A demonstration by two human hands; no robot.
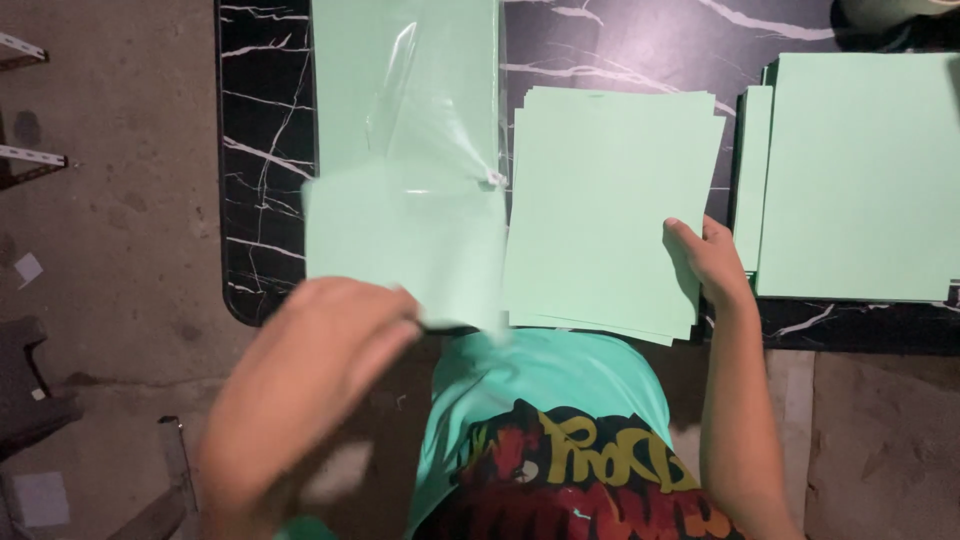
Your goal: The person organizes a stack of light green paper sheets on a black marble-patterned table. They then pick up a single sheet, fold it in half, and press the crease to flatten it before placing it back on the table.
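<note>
Holding a pale green sheet by its lower edge, the left hand is raised close to the camera and blurred; its fingers are drawn together on the paper, though the exact pinch cannot be made out. That sheet hangs above the near left corner of the black marble-patterned table, partly inside a clear plastic sleeve that lies over more green paper. The right hand rests on the right edge of the middle stack of green sheets, thumb on top, fingers curled under the edge (a light pinch). Further right, apart from the hand, lies a larger green stack. Below the table is a bare concrete floor.
</note>
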